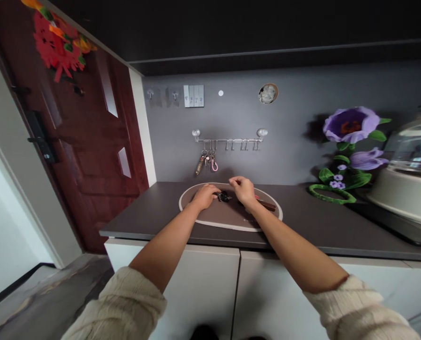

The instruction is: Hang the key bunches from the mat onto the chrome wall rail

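Note:
My left hand (pixel 206 196) rests low over the left half of an oval brown mat (pixel 228 218) with a pale rim, fingers stretched out. Its fingertips reach a small bunch of dark keys (pixel 224 196) lying on the mat; I cannot tell whether they grip it. Just right of the keys, my right hand (pixel 244 190) is raised a little, thumb and fingers pinched together. Whatever may be between those fingers is too small to make out. A brown strap-like item (pixel 267 205) with a bit of red beside it lies partly behind my right wrist.
On the wall, a clear hook rail (pixel 228 140) carries hanging keys (pixel 207 160) at its left end. Purple artificial flowers (pixel 352 125) and a white appliance with a clear top (pixel 405 184) stand on the right. A dark red door (pixel 90 141) is at the left.

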### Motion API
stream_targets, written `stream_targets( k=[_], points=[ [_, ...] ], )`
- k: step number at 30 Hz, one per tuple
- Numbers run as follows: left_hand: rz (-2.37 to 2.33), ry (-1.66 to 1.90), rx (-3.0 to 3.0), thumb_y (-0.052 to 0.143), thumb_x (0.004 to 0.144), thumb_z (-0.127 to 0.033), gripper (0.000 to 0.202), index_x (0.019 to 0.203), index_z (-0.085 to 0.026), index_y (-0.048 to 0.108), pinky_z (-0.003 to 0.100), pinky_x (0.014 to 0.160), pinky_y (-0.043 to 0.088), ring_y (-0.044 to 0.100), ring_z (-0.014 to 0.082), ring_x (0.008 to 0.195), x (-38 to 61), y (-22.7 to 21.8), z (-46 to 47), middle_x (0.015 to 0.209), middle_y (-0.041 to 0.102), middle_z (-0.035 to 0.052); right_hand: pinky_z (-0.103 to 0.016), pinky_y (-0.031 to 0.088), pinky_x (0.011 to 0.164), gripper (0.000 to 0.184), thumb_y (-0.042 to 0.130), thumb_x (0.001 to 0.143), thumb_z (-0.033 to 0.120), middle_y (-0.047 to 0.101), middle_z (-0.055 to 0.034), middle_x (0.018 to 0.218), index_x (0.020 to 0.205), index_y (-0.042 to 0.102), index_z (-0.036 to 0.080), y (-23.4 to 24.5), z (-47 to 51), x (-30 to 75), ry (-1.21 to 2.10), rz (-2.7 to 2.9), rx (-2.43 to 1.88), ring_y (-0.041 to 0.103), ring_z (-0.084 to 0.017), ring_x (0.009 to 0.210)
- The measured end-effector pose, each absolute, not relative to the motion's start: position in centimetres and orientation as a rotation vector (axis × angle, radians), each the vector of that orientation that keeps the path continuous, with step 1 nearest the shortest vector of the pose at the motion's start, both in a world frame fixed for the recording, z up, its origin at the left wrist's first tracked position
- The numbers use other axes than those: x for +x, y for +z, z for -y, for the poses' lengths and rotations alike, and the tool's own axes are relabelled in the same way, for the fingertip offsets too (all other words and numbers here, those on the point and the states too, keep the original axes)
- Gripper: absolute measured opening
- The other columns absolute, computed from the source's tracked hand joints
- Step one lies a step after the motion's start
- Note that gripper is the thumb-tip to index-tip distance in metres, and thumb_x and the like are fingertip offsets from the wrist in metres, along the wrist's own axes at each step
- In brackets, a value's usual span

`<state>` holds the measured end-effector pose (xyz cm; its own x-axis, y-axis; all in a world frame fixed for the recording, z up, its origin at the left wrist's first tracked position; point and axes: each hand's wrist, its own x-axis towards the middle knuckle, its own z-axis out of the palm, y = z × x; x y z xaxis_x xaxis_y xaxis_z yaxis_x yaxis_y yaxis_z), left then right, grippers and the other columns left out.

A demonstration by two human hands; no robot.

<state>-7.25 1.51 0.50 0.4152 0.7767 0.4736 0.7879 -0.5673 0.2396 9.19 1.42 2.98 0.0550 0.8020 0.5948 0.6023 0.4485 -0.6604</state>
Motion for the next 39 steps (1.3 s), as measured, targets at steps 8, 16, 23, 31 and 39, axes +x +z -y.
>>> stream_targets(
  k=[8, 16, 23, 31, 39],
  points=[
    [1.413, -0.819, -2.609, 0.052, 0.076, -0.022, 0.018, 0.086, -0.022, 0.066, 0.027, 0.086, 0.035, 0.052, 0.0155, 0.091, -7.0, 0.9, -1.0, 0.093, 0.065, 0.0038, -0.023, 0.04, 0.071, 0.02, 0.049, 0.075, 0.027, 0.066, -0.0043, 0.079, 0.078, 0.066, 0.017, 2.6, -1.8, 9.0, 0.173, 1.723, -1.284, 0.058, -0.014, 0.073],
    [1.511, -0.815, -2.526, 0.047, 0.078, -0.021, 0.021, 0.086, -0.021, 0.066, 0.027, 0.086, 0.035, 0.052, 0.0161, 0.088, -7.0, 1.1, -0.8, 0.093, 0.065, 0.0045, -0.023, 0.039, 0.071, 0.018, 0.049, 0.075, 0.025, 0.066, -0.0041, 0.079, 0.078, 0.066, 0.017, 2.3, -1.7, 9.0, 0.168, 1.746, -1.317, 0.058, -0.014, 0.074],
    [1.568, -1.041, -2.428, 0.045, 0.079, -0.021, 0.021, 0.08, -0.019, 0.066, 0.026, 0.081, 0.037, 0.055, 0.016, 0.083, -7.1, 0.8, -1.1, 0.087, 0.066, 0.004, -0.022, 0.039, 0.071, 0.018, 0.049, 0.075, 0.024, 0.066, -0.004, 0.078, 0.078, 0.065, 0.017, 2.2, -1.4, 8.9, 0.179, 1.763, -1.315, 0.058, -0.013, 0.073],
    [1.658, -1.605, -2.431, 0.048, 0.076, -0.02, 0.016, 0.08, -0.013, 0.063, 0.023, 0.07, 0.041, 0.056, 0.013, 0.072, -7.1, 0.5, -2.0, 0.079, 0.065, 0.0051, -0.023, 0.039, 0.07, 0.018, 0.048, 0.075, 0.024, 0.066, -0.003, 0.074, 0.077, 0.065, 0.017, 2.2, -1.1, 8.8, 0.207, 1.806, -1.298, 0.057, -0.013, 0.07],
    [1.832, -2.352, -2.451, 0.051, 0.074, -0.023, 0.015, 0.08, -0.011, 0.059, 0.019, 0.056, 0.038, 0.053, 0.0079, 0.059, -6.7, 0.8, -1.9, 0.067, 0.061, 0.0024, -0.022, 0.041, 0.07, 0.015, 0.054, 0.069, 0.016, 0.064, -0.0017, 0.079, 0.082, 0.062, 0.017, 1.8, -1.3, 8.7, 0.261, 1.881, -1.118, 0.056, -0.011, 0.071]
  ],
)
